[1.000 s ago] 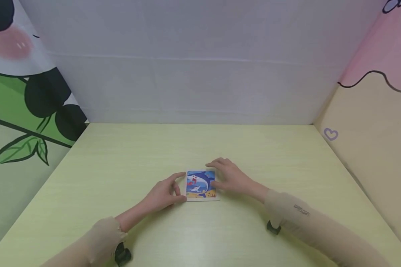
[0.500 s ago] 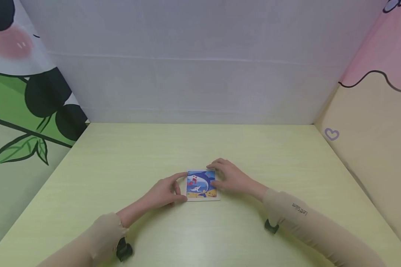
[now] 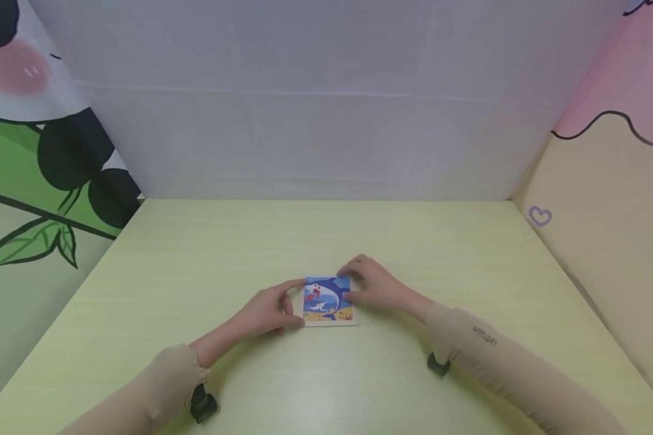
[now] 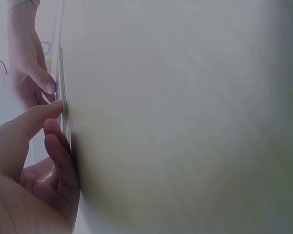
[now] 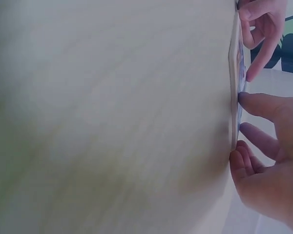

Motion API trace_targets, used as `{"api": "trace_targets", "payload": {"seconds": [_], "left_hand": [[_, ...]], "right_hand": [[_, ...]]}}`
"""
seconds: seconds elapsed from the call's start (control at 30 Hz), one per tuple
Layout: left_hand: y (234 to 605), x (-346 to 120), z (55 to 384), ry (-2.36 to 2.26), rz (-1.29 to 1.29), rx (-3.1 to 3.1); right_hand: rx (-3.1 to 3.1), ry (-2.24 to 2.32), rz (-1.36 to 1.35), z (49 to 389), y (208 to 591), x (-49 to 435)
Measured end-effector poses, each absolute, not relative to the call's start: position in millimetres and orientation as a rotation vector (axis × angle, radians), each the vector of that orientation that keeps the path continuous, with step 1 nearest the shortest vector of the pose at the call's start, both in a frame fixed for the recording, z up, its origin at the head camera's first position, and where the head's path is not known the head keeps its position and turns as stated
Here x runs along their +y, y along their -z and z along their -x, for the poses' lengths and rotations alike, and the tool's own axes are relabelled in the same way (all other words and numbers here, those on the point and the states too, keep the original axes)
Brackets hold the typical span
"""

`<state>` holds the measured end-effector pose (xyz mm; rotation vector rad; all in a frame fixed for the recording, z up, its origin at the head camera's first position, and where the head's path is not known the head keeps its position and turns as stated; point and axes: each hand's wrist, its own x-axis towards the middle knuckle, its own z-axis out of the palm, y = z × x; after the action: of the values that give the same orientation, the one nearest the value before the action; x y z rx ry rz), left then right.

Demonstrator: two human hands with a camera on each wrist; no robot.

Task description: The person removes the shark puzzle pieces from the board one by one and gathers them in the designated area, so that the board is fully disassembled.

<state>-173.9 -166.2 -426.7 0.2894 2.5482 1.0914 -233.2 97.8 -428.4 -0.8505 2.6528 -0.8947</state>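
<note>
A small square picture board (image 3: 326, 307) lies flat on the table, a blue-and-white cartoon sea animal on its face and a pale strip along its lower edge. My left hand (image 3: 265, 311) holds its left side, index finger near the upper corner and thumb at the lower one. From the right, my right hand (image 3: 380, 289) has its thumb on the picture's right part and its index finger at the top edge. In the right wrist view the thumb and a finger of the right hand (image 5: 278, 146) meet the board's face, other fingers curled at its edge.
The pale yellow table (image 3: 223, 241) runs back to a white sheet-like wall (image 3: 326, 139). Painted panels flank it, with a panda-like figure and leaves (image 3: 38, 241) at left, and a cream-and-pink wall (image 3: 609, 199) at right.
My right index finger has bent slightly down towards the board's top edge. The left hand and the board stay almost where they were; the head view shifts a little.
</note>
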Motion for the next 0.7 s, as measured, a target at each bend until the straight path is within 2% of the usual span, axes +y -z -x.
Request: {"api": "trace_targets", "payload": {"seconds": [0.4,0.7], "left_hand": [[423.3,-168.0,171.5,-1.086,-0.290,2.550],[421.8,-166.7,169.7,-1.098,-0.286,2.548]], "right_hand": [[2.514,0.841,0.785,251.7,419.0,88.6],[2.567,0.750,0.768,248.6,415.0,84.2]]}}
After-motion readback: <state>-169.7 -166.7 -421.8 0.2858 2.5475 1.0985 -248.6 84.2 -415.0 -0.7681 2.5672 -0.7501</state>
